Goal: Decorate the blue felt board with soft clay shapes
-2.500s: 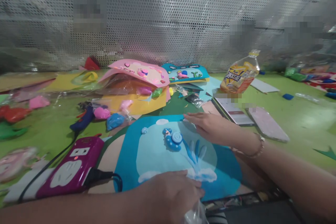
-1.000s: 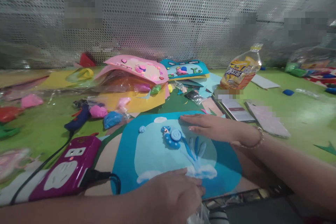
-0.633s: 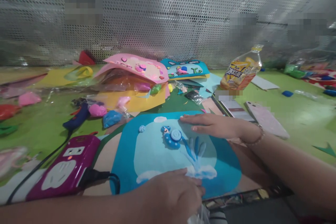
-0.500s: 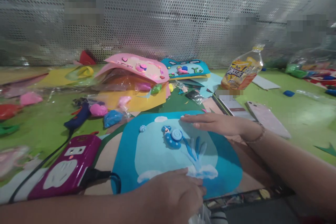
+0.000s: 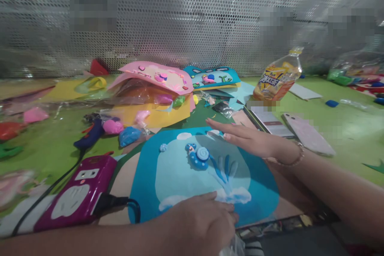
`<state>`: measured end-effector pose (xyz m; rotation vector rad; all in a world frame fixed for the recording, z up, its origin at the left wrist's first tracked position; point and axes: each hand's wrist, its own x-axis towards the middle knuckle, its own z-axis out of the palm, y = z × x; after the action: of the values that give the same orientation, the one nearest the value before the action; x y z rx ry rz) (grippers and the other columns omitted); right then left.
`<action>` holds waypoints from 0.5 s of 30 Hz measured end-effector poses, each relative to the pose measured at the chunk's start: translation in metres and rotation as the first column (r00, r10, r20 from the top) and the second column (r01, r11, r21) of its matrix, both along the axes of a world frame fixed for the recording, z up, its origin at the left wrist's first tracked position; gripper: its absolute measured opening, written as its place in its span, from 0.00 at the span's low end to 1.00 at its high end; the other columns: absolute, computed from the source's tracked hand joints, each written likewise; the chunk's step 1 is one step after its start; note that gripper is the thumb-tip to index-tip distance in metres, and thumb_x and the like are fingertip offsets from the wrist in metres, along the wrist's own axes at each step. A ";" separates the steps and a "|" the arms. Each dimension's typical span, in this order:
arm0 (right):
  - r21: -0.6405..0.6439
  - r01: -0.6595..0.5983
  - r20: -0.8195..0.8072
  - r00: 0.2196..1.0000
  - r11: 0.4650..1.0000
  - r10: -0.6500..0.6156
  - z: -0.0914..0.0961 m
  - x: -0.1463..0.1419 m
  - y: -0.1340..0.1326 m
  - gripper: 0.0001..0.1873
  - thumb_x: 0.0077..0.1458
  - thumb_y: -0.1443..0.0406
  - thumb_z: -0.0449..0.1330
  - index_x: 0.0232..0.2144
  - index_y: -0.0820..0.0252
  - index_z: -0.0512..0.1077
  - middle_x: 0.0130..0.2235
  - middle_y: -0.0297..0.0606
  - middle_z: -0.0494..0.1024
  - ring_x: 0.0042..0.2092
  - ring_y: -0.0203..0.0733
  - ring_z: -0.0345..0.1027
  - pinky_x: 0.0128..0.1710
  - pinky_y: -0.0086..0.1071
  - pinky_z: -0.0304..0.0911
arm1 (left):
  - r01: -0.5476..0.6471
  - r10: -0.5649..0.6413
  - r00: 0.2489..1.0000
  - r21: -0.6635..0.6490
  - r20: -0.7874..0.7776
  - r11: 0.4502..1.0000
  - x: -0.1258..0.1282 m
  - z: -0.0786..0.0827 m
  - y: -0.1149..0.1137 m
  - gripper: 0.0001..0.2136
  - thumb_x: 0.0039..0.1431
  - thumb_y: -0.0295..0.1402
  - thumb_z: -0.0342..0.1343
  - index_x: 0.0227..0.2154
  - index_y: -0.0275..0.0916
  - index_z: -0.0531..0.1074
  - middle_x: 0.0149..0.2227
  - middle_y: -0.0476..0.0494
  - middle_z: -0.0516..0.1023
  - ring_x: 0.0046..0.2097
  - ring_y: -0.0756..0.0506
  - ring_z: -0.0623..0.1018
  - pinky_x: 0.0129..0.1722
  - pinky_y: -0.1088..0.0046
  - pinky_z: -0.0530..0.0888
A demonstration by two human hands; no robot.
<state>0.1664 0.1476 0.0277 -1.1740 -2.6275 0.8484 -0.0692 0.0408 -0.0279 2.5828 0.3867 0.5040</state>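
Note:
A blue card (image 5: pixel 141 176) with a lighter blue middle lies in front of me. It carries a blue clay snail (image 5: pixel 198 157), a small blue clay shell (image 5: pixel 163 147), streaky blue clay weed (image 5: pixel 226 170) and white-and-blue clay clouds along its border. My left hand (image 5: pixel 207 218) rests over the card's lower edge, fingers spread near the bottom cloud; its palm side is hidden. My right hand (image 5: pixel 249 138) hovers above the card's upper right part, fingers stretched out and holding nothing. A crumpled clear plastic piece (image 5: pixel 234 247) shows beneath my left hand.
On the left lie a purple power strip (image 5: pixel 78 192) with a black cord and a dark blue glue gun (image 5: pixel 90 134). Bagged clay (image 5: pixel 129 136), a pink decorated card (image 5: pixel 156 76) and another blue card (image 5: pixel 210 78) sit behind. A bottle (image 5: pixel 277 78) and phone (image 5: pixel 309 134) are right.
My right hand has lifted a little off the card, uncovering a white cloud at its top edge. My left hand stays at the lower edge.

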 end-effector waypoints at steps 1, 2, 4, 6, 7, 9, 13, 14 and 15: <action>-0.013 -0.007 -0.001 1.000 1.000 0.007 0.000 0.000 0.000 0.30 0.64 0.51 0.39 0.65 0.47 0.39 0.66 0.31 0.49 0.66 0.48 0.43 0.65 0.50 0.40 | -0.003 0.003 1.000 -0.001 0.012 1.000 0.000 0.000 -0.001 0.11 0.66 0.30 0.46 0.48 0.31 0.66 0.51 0.39 0.74 0.57 0.47 0.69 0.63 0.67 0.53; -0.025 -0.017 0.004 1.000 1.000 0.017 0.000 0.000 0.000 0.30 0.65 0.51 0.39 0.65 0.47 0.39 0.65 0.32 0.52 0.65 0.47 0.46 0.64 0.49 0.43 | -0.001 0.001 1.000 0.000 0.008 1.000 0.000 0.000 -0.001 0.11 0.66 0.29 0.46 0.47 0.31 0.66 0.51 0.40 0.74 0.57 0.48 0.69 0.63 0.68 0.53; -0.033 -0.041 0.038 0.998 0.999 0.042 0.000 -0.001 -0.001 0.31 0.65 0.51 0.40 0.66 0.49 0.38 0.64 0.34 0.55 0.64 0.47 0.50 0.63 0.48 0.48 | 0.006 -0.006 0.999 -0.003 -0.036 1.000 0.000 -0.002 -0.001 0.11 0.66 0.29 0.46 0.48 0.32 0.66 0.51 0.40 0.74 0.57 0.48 0.68 0.64 0.68 0.53; -0.008 -0.062 0.084 0.995 0.998 0.063 -0.001 -0.003 -0.001 0.32 0.64 0.51 0.40 0.66 0.51 0.38 0.64 0.36 0.55 0.64 0.48 0.51 0.62 0.48 0.50 | 0.018 -0.019 0.998 -0.012 -0.066 1.000 0.001 -0.006 0.001 0.11 0.66 0.29 0.47 0.48 0.32 0.66 0.52 0.41 0.74 0.57 0.49 0.68 0.64 0.68 0.53; 0.005 -0.069 0.104 0.992 0.998 0.068 -0.001 -0.003 -0.001 0.32 0.64 0.51 0.40 0.66 0.51 0.38 0.65 0.37 0.55 0.63 0.49 0.51 0.61 0.48 0.51 | 0.022 -0.023 0.997 -0.021 -0.068 1.000 0.001 -0.008 0.001 0.11 0.65 0.29 0.48 0.49 0.32 0.66 0.52 0.41 0.74 0.57 0.49 0.68 0.64 0.68 0.52; 0.021 -0.083 0.127 0.989 0.996 0.079 -0.002 -0.003 0.000 0.32 0.64 0.52 0.41 0.66 0.51 0.39 0.65 0.38 0.55 0.63 0.50 0.53 0.60 0.48 0.54 | 0.019 -0.022 0.997 -0.047 -0.072 0.999 0.002 -0.009 0.003 0.12 0.64 0.28 0.50 0.49 0.32 0.65 0.52 0.42 0.73 0.57 0.49 0.68 0.64 0.69 0.51; 0.002 -0.084 0.146 0.986 0.996 0.083 -0.001 -0.003 0.003 0.32 0.64 0.52 0.41 0.66 0.53 0.39 0.65 0.37 0.53 0.63 0.50 0.52 0.61 0.48 0.52 | 0.021 -0.027 0.996 -0.067 -0.086 0.998 0.000 -0.003 0.004 0.13 0.63 0.27 0.50 0.50 0.32 0.63 0.52 0.41 0.73 0.58 0.48 0.68 0.64 0.68 0.52; -0.013 -0.083 0.140 0.987 0.996 0.084 0.001 -0.002 0.003 0.32 0.64 0.52 0.41 0.66 0.54 0.39 0.65 0.37 0.52 0.64 0.50 0.50 0.62 0.48 0.50 | 0.030 -0.036 0.995 -0.068 -0.092 0.997 -0.001 0.000 0.003 0.13 0.63 0.27 0.49 0.50 0.31 0.63 0.53 0.41 0.73 0.58 0.48 0.68 0.64 0.67 0.52; -0.029 -0.081 0.126 0.988 0.996 0.084 0.002 -0.002 0.003 0.32 0.64 0.51 0.41 0.66 0.55 0.39 0.65 0.37 0.53 0.64 0.49 0.49 0.63 0.47 0.48 | 0.032 -0.038 0.995 -0.066 -0.091 0.997 -0.001 0.003 0.003 0.13 0.63 0.27 0.49 0.50 0.31 0.63 0.53 0.40 0.73 0.58 0.48 0.67 0.64 0.67 0.52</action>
<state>0.1646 0.1508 0.0298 -1.1691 -2.7933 0.8486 -0.0705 0.0441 -0.0253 2.5514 0.3820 0.3553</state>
